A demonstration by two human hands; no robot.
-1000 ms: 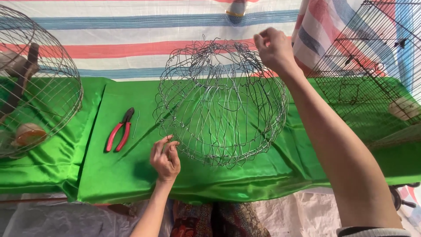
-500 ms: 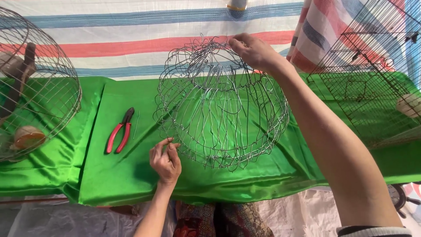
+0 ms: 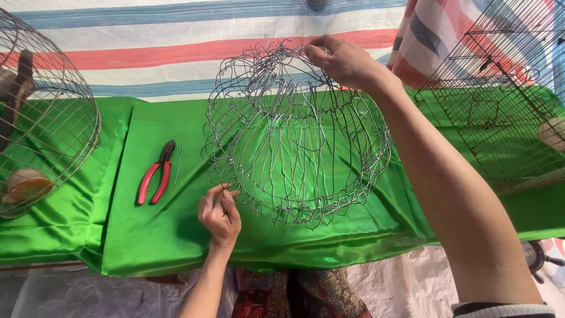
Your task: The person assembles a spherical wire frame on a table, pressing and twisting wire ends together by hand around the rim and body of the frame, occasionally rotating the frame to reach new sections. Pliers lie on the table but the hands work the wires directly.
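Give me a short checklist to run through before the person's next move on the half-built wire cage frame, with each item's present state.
1. Right hand has hold of the top of the wire cage frame: ok.
2. Left hand pinches a wire at the frame's lower left edge: ok.
3. Frame sits on the green cloth, inside its edges: ok.
4. Red-handled pliers lie on the cloth left of the frame, close to the left hand: ok.
5. Loose wire ends at the rim stand clear of the fingers: cannot tell.
6. Finished round cage at left stands apart from the frame: ok.
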